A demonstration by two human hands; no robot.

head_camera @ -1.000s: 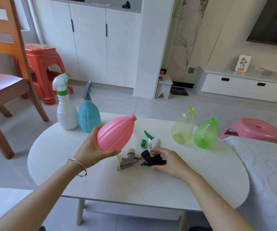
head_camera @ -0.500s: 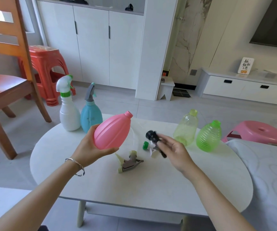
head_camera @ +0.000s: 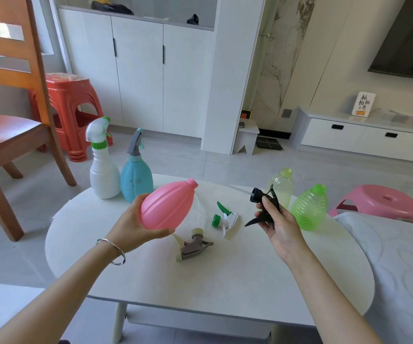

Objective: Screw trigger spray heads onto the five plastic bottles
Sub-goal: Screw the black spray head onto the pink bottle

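While two of the five bottles already carry their heads, three are left. The white bottle (head_camera: 104, 173) with its white-and-green trigger and the blue bottle (head_camera: 136, 178) with a grey one stand finished at the far left of the tabletop (head_camera: 237, 281), just beside each other.

The left hand (head_camera: 136, 225) holds the pink bottle (head_camera: 167, 206) tilted above the tabletop, fingers wrapped round its base, open neck pointing up and to the right. The right hand (head_camera: 278, 225) has its fingers closed on the black spray head (head_camera: 262, 206), whose collar faces the pink neck with the clear dip tube reaching left; the two are still apart, so threading has not begun.

At the far right stand the yellow-green bottle (head_camera: 281, 186) and the ribbed green bottle (head_camera: 309, 207), both uncapped. Between the hands lie the green-and-white spray head (head_camera: 224, 217) and, nearer, the brown spray head (head_camera: 193, 247).

No label or brand shows on any bottle. The only writing is on a small sign (head_camera: 363, 104) on the far cabinet, too small to read reliably.
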